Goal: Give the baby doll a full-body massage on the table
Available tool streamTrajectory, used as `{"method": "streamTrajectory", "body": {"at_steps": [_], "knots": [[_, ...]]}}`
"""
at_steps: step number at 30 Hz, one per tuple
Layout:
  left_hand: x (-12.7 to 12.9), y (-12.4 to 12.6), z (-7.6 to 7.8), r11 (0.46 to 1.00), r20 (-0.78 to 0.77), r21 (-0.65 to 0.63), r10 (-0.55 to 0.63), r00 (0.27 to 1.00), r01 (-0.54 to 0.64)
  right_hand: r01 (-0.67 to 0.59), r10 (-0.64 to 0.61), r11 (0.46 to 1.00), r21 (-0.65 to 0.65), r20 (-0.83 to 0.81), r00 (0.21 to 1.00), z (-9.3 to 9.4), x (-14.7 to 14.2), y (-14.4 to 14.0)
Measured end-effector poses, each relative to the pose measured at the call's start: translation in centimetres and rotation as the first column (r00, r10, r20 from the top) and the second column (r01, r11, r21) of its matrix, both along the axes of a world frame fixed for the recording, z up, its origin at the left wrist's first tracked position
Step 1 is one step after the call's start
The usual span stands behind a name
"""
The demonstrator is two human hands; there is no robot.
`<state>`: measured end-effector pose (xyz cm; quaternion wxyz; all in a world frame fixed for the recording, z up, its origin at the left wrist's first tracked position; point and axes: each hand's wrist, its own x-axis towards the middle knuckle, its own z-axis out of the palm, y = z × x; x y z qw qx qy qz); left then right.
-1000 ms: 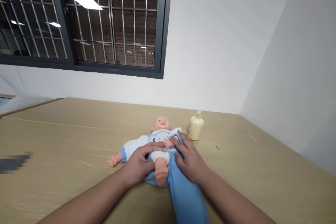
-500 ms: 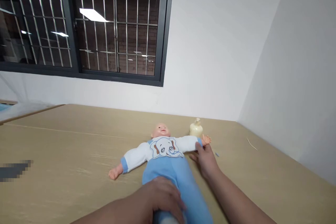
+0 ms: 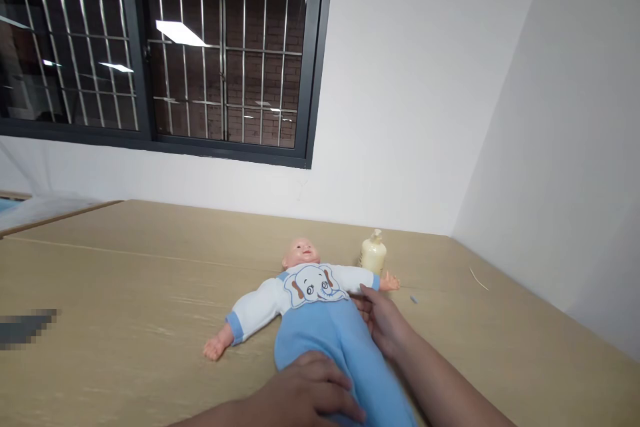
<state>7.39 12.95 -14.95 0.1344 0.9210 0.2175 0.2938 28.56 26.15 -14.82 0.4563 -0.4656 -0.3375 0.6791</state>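
The soft-bodied baby doll (image 3: 315, 300) wears light blue fabric trousers (image 3: 335, 353) and a white long-sleeved top (image 3: 260, 303) with light blue cuffs; its bib carries a printed cartoon elephant in pale grey-white with brown ears and blue outline. The doll's plastic head and small hands are a peachy pink. Beside it, the squat plastic pump bottle (image 3: 373, 254) is pale cream yellow. The wooden bench (image 3: 125, 293) is light tan with faint grain streaks. The walls are plain white, and the barred window frame (image 3: 315, 60) is dark grey.
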Motion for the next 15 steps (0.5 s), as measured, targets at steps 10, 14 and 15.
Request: {"method": "streamTrajectory", "body": {"at_steps": [10,14,15], "knots": [[-3.6,2.0,4.1,0.668,0.060,-0.155,0.742,0.668,-0.728,-0.148,-0.160,0.883,0.445,0.582,0.798,-0.9,-1.2,-0.9],[-5.1,3.9,5.1,0.454,-0.209,-0.191,0.848,0.488,-0.870,-0.281,-0.192,0.815,0.506,0.694,0.693,-0.7,-2.3,-2.6],[-5.3,4.1,5.1,0.427,-0.235,-0.184,0.855,0.462,-0.885,-0.353,-0.193,0.780,0.517,0.735,0.650,-0.4,-2.5,-3.2]]}}
